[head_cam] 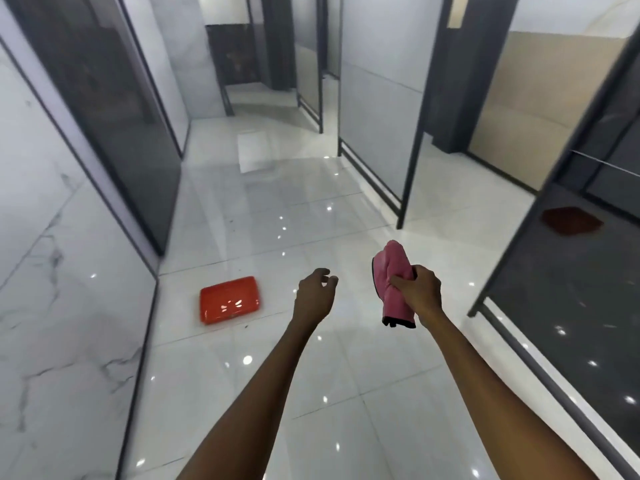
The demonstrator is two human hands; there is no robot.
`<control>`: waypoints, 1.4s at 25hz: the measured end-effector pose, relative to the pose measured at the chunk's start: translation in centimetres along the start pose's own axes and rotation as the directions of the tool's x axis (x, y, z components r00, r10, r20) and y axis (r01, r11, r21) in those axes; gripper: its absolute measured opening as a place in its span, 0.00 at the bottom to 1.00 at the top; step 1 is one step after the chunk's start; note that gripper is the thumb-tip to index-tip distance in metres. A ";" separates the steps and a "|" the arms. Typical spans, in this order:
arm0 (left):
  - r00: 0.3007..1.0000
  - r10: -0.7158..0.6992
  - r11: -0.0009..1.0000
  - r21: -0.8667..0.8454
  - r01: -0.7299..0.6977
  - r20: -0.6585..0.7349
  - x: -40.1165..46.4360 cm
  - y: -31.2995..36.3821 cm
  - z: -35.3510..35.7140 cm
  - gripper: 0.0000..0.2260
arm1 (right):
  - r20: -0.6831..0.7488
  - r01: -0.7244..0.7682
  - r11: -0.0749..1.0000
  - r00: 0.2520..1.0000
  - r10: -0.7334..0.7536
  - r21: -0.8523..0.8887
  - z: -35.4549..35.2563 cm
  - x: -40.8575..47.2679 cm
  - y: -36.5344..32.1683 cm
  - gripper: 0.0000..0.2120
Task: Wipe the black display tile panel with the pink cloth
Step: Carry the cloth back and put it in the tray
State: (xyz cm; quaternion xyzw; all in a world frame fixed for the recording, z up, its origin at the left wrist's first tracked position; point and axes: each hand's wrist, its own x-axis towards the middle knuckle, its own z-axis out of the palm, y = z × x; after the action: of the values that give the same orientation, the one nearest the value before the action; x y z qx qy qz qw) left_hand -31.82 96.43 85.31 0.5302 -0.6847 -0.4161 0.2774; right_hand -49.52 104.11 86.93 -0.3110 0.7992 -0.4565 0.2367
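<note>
My right hand (419, 287) grips a bunched pink cloth (393, 271) with a dark edge, held in the air over the glossy white floor. My left hand (315, 289) is stretched forward beside it with the fingers curled loosely apart and nothing in it. A black display tile panel (568, 289) in a dark metal frame stands upright at the right, a little right of the cloth and apart from it. Another dark tile panel (114, 109) stands along the left side of the aisle.
A red tray (229, 304) lies on the floor to the left of my left hand. White marbled panels (59, 271) line the left wall. Grey framed display panels (377, 109) and a beige panel (533, 109) stand on the right. The aisle runs ahead between them.
</note>
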 end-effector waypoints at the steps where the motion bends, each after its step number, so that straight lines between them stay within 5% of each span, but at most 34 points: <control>1: 0.999 -0.026 1.000 -0.012 0.026 -0.032 1.1 -1.3 -2.1 0.16 | 0.036 0.013 1.000 0.999 -0.013 -0.007 2.8 0.4 -1.2 0.12; 10: 0.958 -0.189 0.982 -0.069 0.178 -0.217 13.2 -13.1 -15.4 0.16 | 0.309 0.115 0.993 0.945 -0.108 -0.004 26.6 7.1 -9.3 0.12; 20: 0.880 -0.402 0.914 -0.052 0.403 -0.251 33.2 -21.0 -25.7 0.17 | 0.517 0.123 0.990 0.853 -0.072 -0.065 48.5 20.8 -18.0 0.11; 29: 0.830 -0.537 0.843 -0.065 0.533 -0.150 54.3 -33.9 -33.6 0.15 | 0.561 0.077 0.973 0.826 0.061 -0.219 71.6 33.1 -20.3 0.14; 35: 0.783 -0.622 0.778 0.108 0.619 -0.003 69.4 -44.2 -38.2 0.11 | 0.548 -0.010 0.926 0.803 0.233 -0.378 86.1 41.5 -19.6 0.15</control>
State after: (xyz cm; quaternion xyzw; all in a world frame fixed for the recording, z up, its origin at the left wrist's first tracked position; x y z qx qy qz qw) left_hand 1.72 15.46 61.99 0.7326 -0.4971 -0.4570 0.0859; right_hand -15.73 16.72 59.63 -0.4207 0.7754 -0.1698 0.4392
